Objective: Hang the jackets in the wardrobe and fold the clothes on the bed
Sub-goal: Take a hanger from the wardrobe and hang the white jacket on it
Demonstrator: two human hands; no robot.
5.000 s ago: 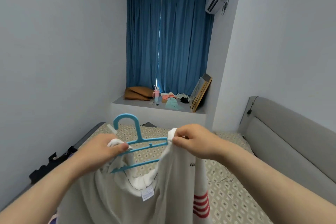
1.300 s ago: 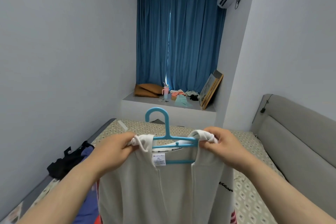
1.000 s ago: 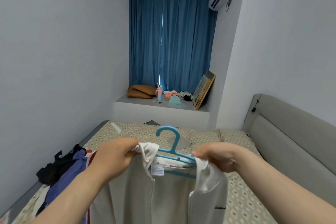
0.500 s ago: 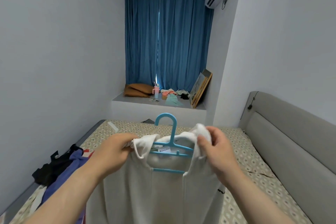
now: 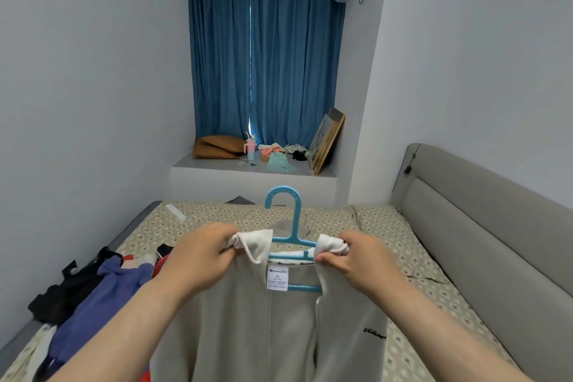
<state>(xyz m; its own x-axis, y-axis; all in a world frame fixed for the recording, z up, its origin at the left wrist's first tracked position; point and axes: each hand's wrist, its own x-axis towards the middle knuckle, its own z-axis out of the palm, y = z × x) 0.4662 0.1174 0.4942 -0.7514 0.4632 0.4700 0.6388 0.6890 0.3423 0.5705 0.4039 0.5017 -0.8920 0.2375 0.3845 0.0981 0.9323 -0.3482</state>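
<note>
A light grey zip jacket (image 5: 248, 326) hangs in front of me on a blue plastic hanger (image 5: 290, 226), its hook upright and its white label facing me. My left hand (image 5: 201, 257) grips the white collar at the jacket's left shoulder. My right hand (image 5: 356, 260) grips the collar at the right shoulder. The jacket's lower part runs out of the frame. Below it lies the bed (image 5: 387, 236) with a patterned sheet.
A heap of clothes (image 5: 93, 288), purple, black and red, lies on the bed's left side by the wall. A grey padded headboard (image 5: 483, 245) runs along the right. A window ledge (image 5: 217, 166) with cushions, a cup, cloths and picture frames stands behind the bed under blue curtains (image 5: 263, 46).
Over the last seconds the jacket went onto the hanger, shoulder by shoulder. In the last half second my right hand moved from the collar's front to the right shoulder, and the label now shows.
</note>
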